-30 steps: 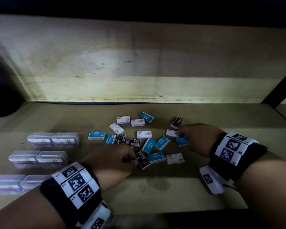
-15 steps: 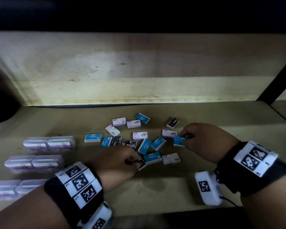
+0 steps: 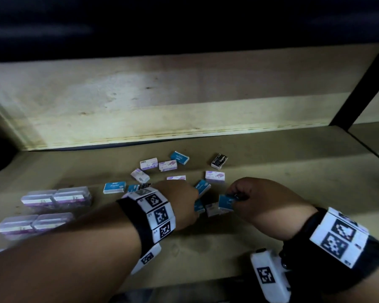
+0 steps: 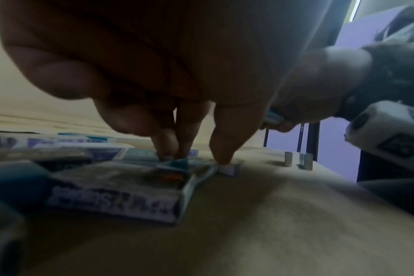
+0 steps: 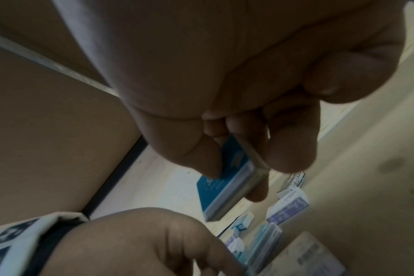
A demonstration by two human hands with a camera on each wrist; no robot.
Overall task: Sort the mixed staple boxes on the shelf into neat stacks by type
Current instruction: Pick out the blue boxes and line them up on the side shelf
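Observation:
Small staple boxes lie scattered on the wooden shelf [image 3: 293,171]: blue ones [image 3: 179,157], purple-and-white ones [image 3: 148,164] and black ones [image 3: 219,161]. My right hand [image 3: 234,197] pinches a blue staple box [image 3: 227,202] between thumb and fingers, lifted off the shelf; the right wrist view shows the same box [image 5: 227,181] tilted on edge. My left hand [image 3: 193,203] reaches down into the pile. In the left wrist view its fingertips [image 4: 168,155] and thumb close on a small blue box [image 4: 175,164] that rests on a black box [image 4: 116,196]. The palm hides the boxes beneath it.
Clear plastic cases [image 3: 56,197] with purple contents sit in pairs at the left, a second pair [image 3: 34,224] nearer me. The shelf's back board [image 3: 184,101] rises behind the pile. A black upright post [image 3: 359,84] stands at the right.
My right hand has lifted the blue box and drawn it toward me. My left hand has shifted right from the black box onto a blue one.

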